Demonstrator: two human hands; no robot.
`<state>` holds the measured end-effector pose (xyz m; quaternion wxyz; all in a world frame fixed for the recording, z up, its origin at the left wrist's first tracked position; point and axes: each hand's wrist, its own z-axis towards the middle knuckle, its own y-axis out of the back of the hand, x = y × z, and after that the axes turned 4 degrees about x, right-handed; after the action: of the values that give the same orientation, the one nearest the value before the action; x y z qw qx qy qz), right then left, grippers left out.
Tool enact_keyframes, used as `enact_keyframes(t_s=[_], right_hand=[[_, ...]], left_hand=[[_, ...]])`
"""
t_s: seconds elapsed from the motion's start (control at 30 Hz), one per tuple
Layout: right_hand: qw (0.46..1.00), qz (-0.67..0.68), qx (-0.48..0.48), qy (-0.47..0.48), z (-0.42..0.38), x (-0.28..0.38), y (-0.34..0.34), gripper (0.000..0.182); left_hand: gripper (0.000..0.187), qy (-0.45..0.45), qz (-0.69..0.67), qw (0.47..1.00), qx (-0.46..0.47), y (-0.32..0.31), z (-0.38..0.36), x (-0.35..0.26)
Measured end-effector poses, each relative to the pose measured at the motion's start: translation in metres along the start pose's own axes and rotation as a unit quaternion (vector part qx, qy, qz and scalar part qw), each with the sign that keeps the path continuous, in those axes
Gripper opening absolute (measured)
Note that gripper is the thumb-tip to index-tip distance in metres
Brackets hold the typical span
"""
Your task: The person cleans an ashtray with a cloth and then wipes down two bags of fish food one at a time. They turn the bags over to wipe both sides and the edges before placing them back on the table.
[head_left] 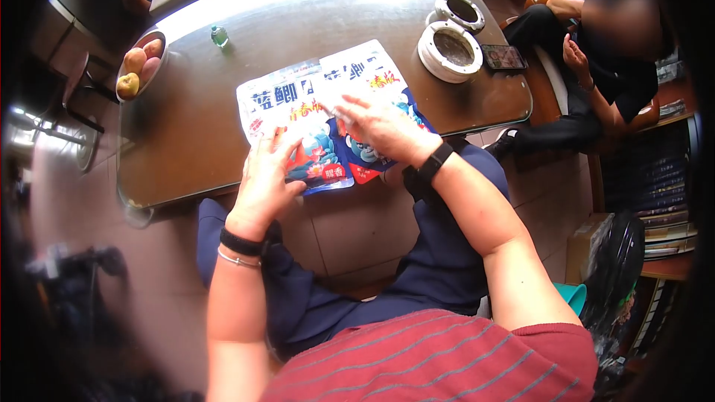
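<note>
Two printed plastic packets lie side by side, slightly overlapping, at the table's near edge. The left packet [325, 155] is white on top and blue below, with dark and orange characters and pink flowers. A similar right packet [387, 78] shows a dark blue and red lower part. My left hand [267, 171] rests on the left packet's lower left side, fingers spread and thumb apart. Over the middle, where the packets meet, my right hand [383, 126] lies with fingers extended onto the printed surface. Its fingertips are pale with glare, and the palm side is hidden.
On the brown table [194, 134] stand a bowl of fruit [139, 67] at left, a small green bottle [219, 36], and two round white containers [449, 52] at right. A phone [503, 57] lies beside them. Another person [596, 67] sits at the right, near bookshelves [659, 186].
</note>
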<state>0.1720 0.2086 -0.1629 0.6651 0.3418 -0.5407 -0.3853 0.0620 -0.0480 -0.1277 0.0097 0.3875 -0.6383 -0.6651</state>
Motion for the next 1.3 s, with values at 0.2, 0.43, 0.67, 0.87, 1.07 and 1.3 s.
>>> enact_keyframes(t_s=[0.2, 0.43, 0.67, 0.87, 1.07, 1.3], right_hand=[[0.963, 0.073, -0.016, -0.258, -0.002, -0.034, 0.021, 0.039], [0.922, -0.032, -0.155, -0.353, -0.017, -0.052, 0.065, 0.072], [0.873, -0.009, -0.126, -0.472, -0.032, -0.077, 0.082, 0.046], [0.872, 0.004, -0.148, -0.467, -0.042, -0.103, 0.076, 0.052], [0.841, 0.008, -0.12, -0.527, -0.036, -0.108, 0.072, 0.053], [0.804, -0.005, -0.319, -0.501, -0.055, -0.087, 0.105, 0.053]], left_hand=[[0.081, -0.007, -0.003, 1.0, -0.001, 0.002, 0.001, 0.0], [0.081, 0.009, 0.014, 1.0, 0.01, 0.005, 0.0, -0.006], [0.084, 0.01, 0.011, 1.0, 0.007, 0.003, 0.001, -0.005], [0.081, 0.013, 0.004, 1.0, 0.006, 0.003, 0.0, -0.007], [0.085, 0.007, 0.01, 1.0, 0.003, 0.001, 0.001, -0.002], [0.081, 0.019, 0.009, 1.0, 0.008, 0.004, -0.001, -0.007]])
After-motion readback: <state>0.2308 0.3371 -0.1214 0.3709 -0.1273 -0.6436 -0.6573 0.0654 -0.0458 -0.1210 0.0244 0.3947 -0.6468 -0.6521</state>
